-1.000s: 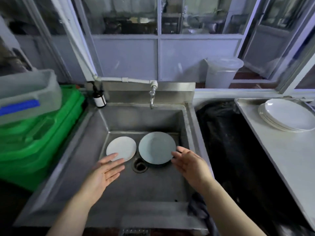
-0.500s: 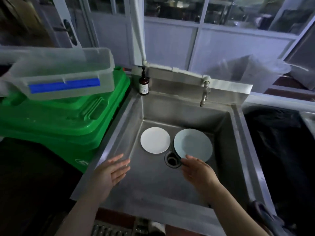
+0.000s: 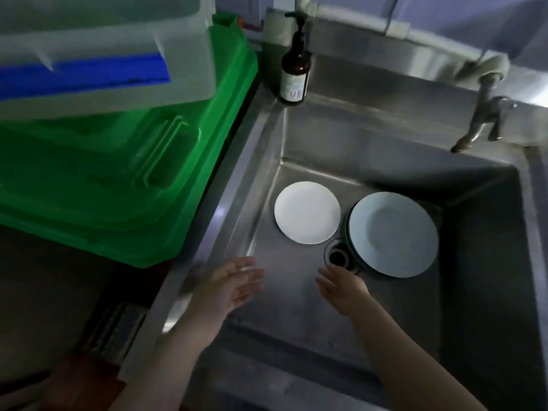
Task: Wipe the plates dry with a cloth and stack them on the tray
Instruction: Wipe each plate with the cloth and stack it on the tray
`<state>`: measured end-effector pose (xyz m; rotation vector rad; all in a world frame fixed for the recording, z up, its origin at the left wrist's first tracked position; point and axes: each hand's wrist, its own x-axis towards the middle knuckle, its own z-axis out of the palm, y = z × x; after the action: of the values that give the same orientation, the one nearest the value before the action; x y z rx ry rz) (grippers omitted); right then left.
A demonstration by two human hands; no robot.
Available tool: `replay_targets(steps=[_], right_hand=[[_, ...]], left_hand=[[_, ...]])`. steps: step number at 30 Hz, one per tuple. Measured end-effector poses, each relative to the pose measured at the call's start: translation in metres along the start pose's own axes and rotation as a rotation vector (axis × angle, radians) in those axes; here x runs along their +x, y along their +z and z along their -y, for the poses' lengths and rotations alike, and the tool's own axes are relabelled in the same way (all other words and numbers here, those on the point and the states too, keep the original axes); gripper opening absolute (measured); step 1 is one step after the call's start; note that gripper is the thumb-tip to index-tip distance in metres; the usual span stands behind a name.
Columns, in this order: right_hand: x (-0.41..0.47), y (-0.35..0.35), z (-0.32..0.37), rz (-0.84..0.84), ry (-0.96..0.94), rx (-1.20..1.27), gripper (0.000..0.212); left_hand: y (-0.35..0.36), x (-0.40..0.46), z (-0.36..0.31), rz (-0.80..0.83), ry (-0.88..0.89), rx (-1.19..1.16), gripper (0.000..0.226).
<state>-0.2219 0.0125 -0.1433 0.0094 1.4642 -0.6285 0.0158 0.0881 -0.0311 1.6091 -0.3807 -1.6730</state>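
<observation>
Hovering hands point(image 3: 296, 287) outstretched, fingers loose, over sink point(image 3: 474, 232)

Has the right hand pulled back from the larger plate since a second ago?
Yes. The right hand now sits nearer the person, below the drain, clear of the larger plate.

I note a steel sink point(image 3: 480, 232) with a round drain point(image 3: 338, 256); a tap point(image 3: 483, 120) on its back wall; a brown pump bottle point(image 3: 295, 71) at the corner; green crates point(image 3: 124, 179) alongside, bearing a clear tub point(image 3: 112, 63).
</observation>
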Motion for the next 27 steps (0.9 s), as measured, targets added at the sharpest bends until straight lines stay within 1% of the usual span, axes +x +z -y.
replay_targets(steps=[3,4,6,8,10,11,12,13,14,16,21,24,27], right_hand=[[0.034,0.015,0.001,-0.069,0.038,-0.03,0.035],[0.043,0.02,0.004,-0.087,0.031,-0.04,0.036],[0.059,0.03,0.013,-0.136,0.01,-0.029,0.029],[0.077,0.036,0.02,-0.143,-0.006,-0.004,0.013],[0.098,0.04,0.027,-0.151,0.005,0.016,0.024],[0.104,0.043,0.031,-0.154,0.007,0.018,0.025],[0.11,0.045,0.035,-0.163,0.009,0.009,0.018],[0.115,0.047,0.037,-0.174,0.01,-0.001,0.007],[0.12,0.05,0.039,-0.2,0.004,-0.011,0.007],[0.127,0.056,0.043,-0.257,-0.005,-0.005,0.018],[0.134,0.067,0.047,-0.314,-0.01,-0.005,0.023],[0.134,0.067,0.048,-0.291,-0.025,-0.018,0.016],[0.126,0.066,0.049,-0.192,-0.003,-0.003,0.016]], left_hand=[[0.007,0.023,0.002,0.022,-0.06,0.022,0.021],[0.008,0.03,0.003,0.027,-0.076,0.022,0.021],[0.012,0.043,0.005,0.046,-0.111,0.03,0.022],[0.015,0.055,0.006,0.055,-0.124,0.052,0.023],[0.016,0.065,0.006,0.048,-0.119,0.077,0.027],[0.016,0.07,0.007,0.045,-0.115,0.087,0.027],[0.016,0.074,0.007,0.044,-0.114,0.095,0.027],[0.015,0.078,0.008,0.043,-0.115,0.103,0.027],[0.014,0.081,0.009,0.043,-0.116,0.112,0.027],[0.012,0.085,0.011,0.042,-0.118,0.135,0.028],[0.009,0.093,0.01,0.04,-0.132,0.169,0.033],[0.009,0.094,0.009,0.051,-0.138,0.17,0.031],[0.011,0.09,0.007,0.055,-0.138,0.153,0.029]])
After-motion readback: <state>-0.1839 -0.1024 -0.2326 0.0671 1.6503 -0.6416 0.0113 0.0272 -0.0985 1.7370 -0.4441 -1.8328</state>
